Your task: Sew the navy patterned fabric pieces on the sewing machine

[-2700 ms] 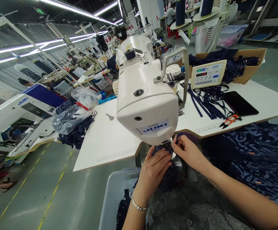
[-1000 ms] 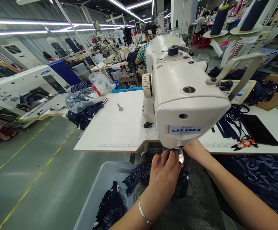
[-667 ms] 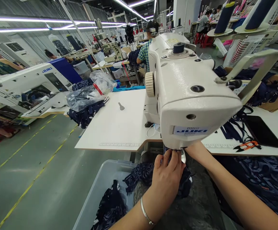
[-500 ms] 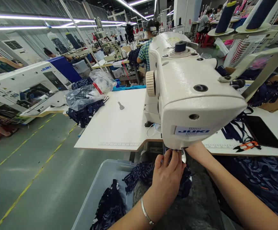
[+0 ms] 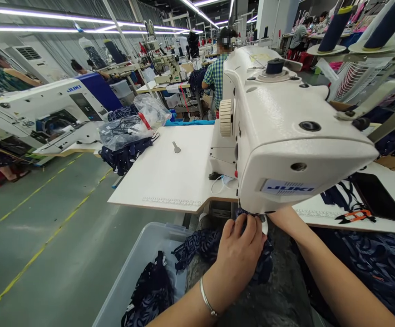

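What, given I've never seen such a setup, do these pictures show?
There is no robot here: a person works with bare hands, filmed by one camera worn on the head, looking forward and down. The big cream block is the head of a sewing machine. The left hand, with a bracelet at the wrist, rests curled on navy fabric below it. The right hand is mostly hidden behind the machine, so its grip can't be seen. On the white table lie a small flat grey piece, orange-handled snips and what looks like a phone.
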Tool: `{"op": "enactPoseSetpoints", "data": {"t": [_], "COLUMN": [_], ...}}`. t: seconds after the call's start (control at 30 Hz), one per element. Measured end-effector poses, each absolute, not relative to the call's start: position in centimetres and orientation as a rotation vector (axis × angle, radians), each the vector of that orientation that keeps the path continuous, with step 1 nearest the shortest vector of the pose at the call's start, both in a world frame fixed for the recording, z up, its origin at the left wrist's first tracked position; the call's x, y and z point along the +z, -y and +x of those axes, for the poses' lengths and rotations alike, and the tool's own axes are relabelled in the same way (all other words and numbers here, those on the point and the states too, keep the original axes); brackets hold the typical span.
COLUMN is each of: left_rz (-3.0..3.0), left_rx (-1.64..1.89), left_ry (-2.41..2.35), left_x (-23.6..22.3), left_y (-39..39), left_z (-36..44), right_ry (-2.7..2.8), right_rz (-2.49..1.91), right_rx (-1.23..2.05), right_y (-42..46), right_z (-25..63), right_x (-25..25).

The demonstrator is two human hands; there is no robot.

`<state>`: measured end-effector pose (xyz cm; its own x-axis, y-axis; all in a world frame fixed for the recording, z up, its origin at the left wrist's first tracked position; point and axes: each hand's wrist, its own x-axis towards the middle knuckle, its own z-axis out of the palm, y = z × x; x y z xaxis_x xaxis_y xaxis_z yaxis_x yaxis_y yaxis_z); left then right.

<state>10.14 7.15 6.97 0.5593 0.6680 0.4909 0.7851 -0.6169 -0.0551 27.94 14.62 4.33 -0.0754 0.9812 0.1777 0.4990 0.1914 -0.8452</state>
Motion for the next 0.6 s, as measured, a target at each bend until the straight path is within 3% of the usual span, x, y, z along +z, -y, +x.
{"op": "enactPoseSetpoints", "data": {"t": [0.6], "left_rz": [-2.589], "left_rx": [-0.619], "left_ry": [1.158], "left_x": [6.5], "left_y": [-6.8], "left_z": [9.6], "right_ry": [1.689], "right_rz": [-1.241], "right_rx": [0.681], "right_y": [-14.8], "right_z": [27.9], "right_x": [3.5]}}
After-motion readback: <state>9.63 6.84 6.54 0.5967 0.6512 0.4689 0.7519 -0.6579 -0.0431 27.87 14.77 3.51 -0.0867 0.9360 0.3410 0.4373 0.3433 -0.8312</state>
